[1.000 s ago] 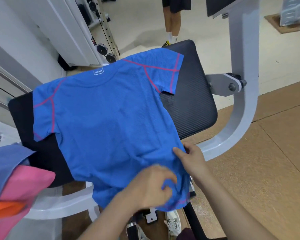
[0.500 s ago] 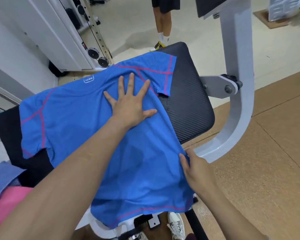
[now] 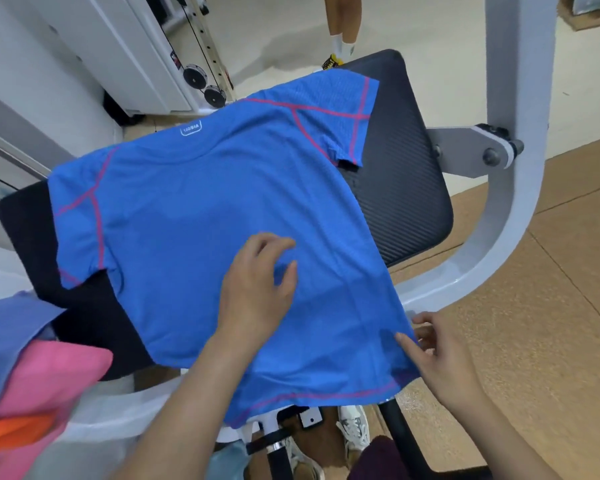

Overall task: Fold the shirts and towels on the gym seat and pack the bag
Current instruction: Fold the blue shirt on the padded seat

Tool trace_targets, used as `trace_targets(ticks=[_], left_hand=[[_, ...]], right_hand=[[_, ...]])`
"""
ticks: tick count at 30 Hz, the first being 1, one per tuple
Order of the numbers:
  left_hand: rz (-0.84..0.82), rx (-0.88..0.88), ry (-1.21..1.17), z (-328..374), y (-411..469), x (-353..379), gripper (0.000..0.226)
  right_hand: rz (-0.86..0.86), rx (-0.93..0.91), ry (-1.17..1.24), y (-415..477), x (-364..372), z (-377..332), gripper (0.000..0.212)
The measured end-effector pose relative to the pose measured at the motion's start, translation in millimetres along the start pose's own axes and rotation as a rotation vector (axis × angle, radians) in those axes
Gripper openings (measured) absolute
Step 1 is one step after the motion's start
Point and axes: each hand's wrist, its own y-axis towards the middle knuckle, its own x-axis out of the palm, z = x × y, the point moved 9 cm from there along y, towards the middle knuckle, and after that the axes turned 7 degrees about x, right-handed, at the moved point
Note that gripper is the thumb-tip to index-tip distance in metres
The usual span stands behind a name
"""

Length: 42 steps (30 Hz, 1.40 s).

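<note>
I see the blue shirt [image 3: 194,209] spread flat across the black bench [image 3: 406,188], its hem overhanging the near edge. My left hand [image 3: 257,289] rests on the shirt's lower middle, fingers loosely bent, grasping nothing. My right hand [image 3: 440,358] pinches the shirt's right side edge near the hem. A pink garment [image 3: 49,375] lies at lower left.

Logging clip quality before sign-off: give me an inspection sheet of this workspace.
Surface: black padded gym seat, partly bare.
Job's things: blue shirt spread flat, unfolded; pink, orange and blue clothes heaped near left; no bag seen.
Clutter: nothing seen.
Grippers: left hand over shirt, fingers loosely curled; right hand at its hem corner, grip unclear.
Cables: one runs to pulleys.
Surroundings: white machine frame; a bystander's legs.
</note>
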Motion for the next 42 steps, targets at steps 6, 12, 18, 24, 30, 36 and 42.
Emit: trace_targets(ticks=[6, 12, 18, 24, 30, 36, 42], left_hand=[[0.006, -0.816, -0.086, -87, -208, -3, 0.021], [0.229, -1.336, -0.199, -127, -304, 1, 0.035], [0.179, -1.406, -0.440, -119, -293, 19, 0.003], [0.188, -1.231, -0.560, -102, -287, 8, 0.008], [0.285, -1.208, -0.282, -103, -284, -1, 0.012], [-0.281, -1.045, -0.003, -103, -297, -1, 0.015], [-0.525, -0.718, 0.307, -101, -230, -47, 0.009]], right_hand=[[-0.094, 0.121, -0.067, -5, 17, 30, 0.017], [-0.029, 0.205, 0.096, -10, 25, 27, 0.006], [0.077, 0.108, 0.001, -15, 16, 12, 0.010], [0.097, 0.017, -0.237, -18, 2, 4, 0.023], [0.121, -0.172, -0.394, -32, 5, -25, 0.041], [0.061, -0.080, -0.555, -27, 2, -12, 0.022], [0.146, -0.310, -0.583, -25, 5, -86, 0.034]])
